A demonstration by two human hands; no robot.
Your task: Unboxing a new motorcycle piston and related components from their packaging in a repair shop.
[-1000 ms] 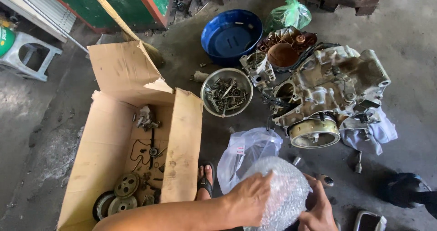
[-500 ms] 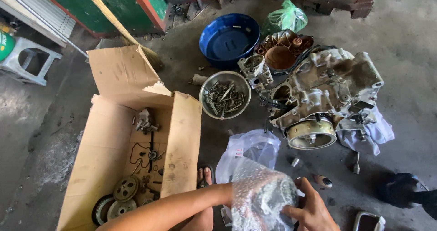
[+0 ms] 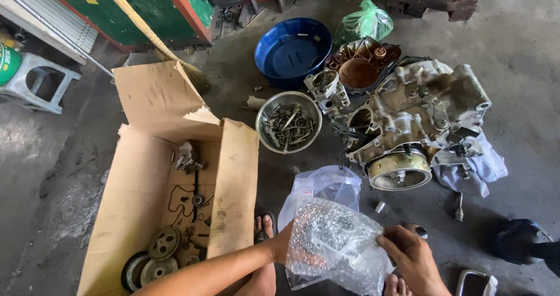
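A bundle of clear bubble wrap (image 3: pixel 338 243) sits low in the head view, with something wrapped inside that I cannot make out. My left hand (image 3: pixel 283 242) grips its left side, mostly hidden behind the wrap. Along its right edge my right hand (image 3: pixel 411 258) pinches it with the fingers. A thin clear plastic bag (image 3: pixel 324 185) lies just behind the bundle on the concrete floor.
An open cardboard box (image 3: pixel 134 202) with gears and small parts stands at the left. A metal bowl of bolts (image 3: pixel 289 123), a blue basin (image 3: pixel 291 51), a large engine case (image 3: pixel 420 115), a green plastic bag (image 3: pixel 364 22) and a white rag (image 3: pixel 481 170) lie ahead. My sandalled foot (image 3: pixel 263 226) is beside the box.
My left hand has gone from lying on top of the bubble wrap to gripping its left side. The right hand has shifted to the bundle's right edge.
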